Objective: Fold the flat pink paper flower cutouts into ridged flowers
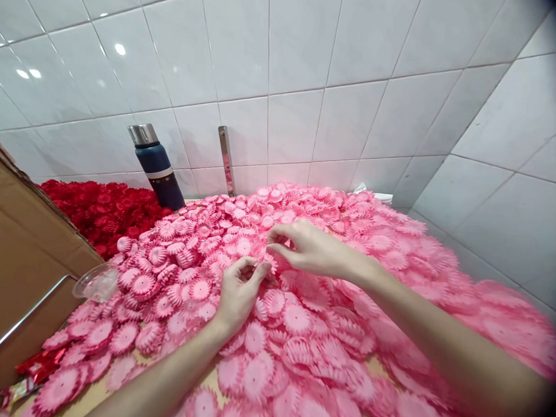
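Observation:
Over the middle of the pink heap, my left hand (242,287) pinches a pink scalloped flower piece (271,263) between thumb and fingers. Just up and to the right, my right hand (299,246) is closed in a pinch close to the same piece. Whatever lies between its fingertips is too small to make out. Around both hands spreads a thick layer of pink flower pieces (296,318), round, thin and frilled at the edge, several with a small dark hole in the centre.
A dark blue bottle (158,171) stands by the tiled wall (296,57). Behind it lies a red flower heap (107,211). On the left are a cardboard box (26,242), a clear plastic dish (97,281) and a red wrapper (42,366). A metal strip (225,161) leans on the wall.

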Demonstrator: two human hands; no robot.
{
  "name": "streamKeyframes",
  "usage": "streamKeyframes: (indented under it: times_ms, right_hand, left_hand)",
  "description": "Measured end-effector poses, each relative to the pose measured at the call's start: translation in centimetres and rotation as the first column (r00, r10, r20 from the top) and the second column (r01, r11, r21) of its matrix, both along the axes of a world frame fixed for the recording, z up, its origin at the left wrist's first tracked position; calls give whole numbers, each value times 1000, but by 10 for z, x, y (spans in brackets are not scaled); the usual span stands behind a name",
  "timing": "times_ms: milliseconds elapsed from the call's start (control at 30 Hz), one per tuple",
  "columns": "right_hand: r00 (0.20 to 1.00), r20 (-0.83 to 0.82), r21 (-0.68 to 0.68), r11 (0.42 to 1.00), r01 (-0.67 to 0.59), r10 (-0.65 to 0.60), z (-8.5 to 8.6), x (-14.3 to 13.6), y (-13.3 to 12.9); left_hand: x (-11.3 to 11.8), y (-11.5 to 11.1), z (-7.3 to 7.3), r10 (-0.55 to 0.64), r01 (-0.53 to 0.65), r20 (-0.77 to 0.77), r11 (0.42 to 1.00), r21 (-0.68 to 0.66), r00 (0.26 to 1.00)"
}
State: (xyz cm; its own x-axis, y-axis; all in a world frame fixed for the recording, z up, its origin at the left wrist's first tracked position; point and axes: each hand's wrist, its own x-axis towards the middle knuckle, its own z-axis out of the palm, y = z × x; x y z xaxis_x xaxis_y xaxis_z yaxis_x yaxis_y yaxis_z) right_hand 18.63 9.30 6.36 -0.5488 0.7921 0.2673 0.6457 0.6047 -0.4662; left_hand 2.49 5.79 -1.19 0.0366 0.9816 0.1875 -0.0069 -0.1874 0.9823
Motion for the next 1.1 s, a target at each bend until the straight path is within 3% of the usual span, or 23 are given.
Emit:
streamKeyframes:
  times_ms: [133,233,300,400,500,633,767,867,933,1033,1100]
  right_hand:
    - [952,-100,86,951,297,-288,-7,13,17]
    - [936,-133,147,928,344,-326,-7,28,24]
    - [961,-117,160,950,267,-250,-3,31,21]
    - [997,-70,33,999,18,-16,6,24,10]
    - [985,-57,-117,979,-168,162,11,9,-1]
    - [968,-62,-184,951,-250,243,9,-2,-7]
    - [968,-49,-170,953,-252,247,6,-2,-8]
    - [987,-42,-82,984,-157,154,4,-2,-3]
    - [996,-90,-9,1000,-15,14,1,1,3]
    - [953,-201,76,966,246,-227,-3,10,15]
    - [927,-209,127,932,340,-310,-3,19,19]
  left_hand:
    - [0,-3,-1,6,-4,-52,1000,29,999]
    - [0,-3,-2,-8,9,-27,999,36,1000]
    - [0,-2,-1,0,0,-3,1000,27,1000]
    - [0,-1,-2,18,-17,-23,1000,25,1000]
    - [-1,0,-4,23,-22,-38,999,41,999]
    - [-3,1,-6,43,-39,-73,997,60,996]
    - [-3,2,-6,48,-44,-55,996,80,997]
    - [-3,1,-4,2,0,-26,998,57,1000]
    - [-2,-1,-2,-6,7,-33,999,38,999]
    - [-1,-3,-1,-1,2,-55,1000,30,998]
    - [1,-3,0,-20,21,-34,999,24,999]
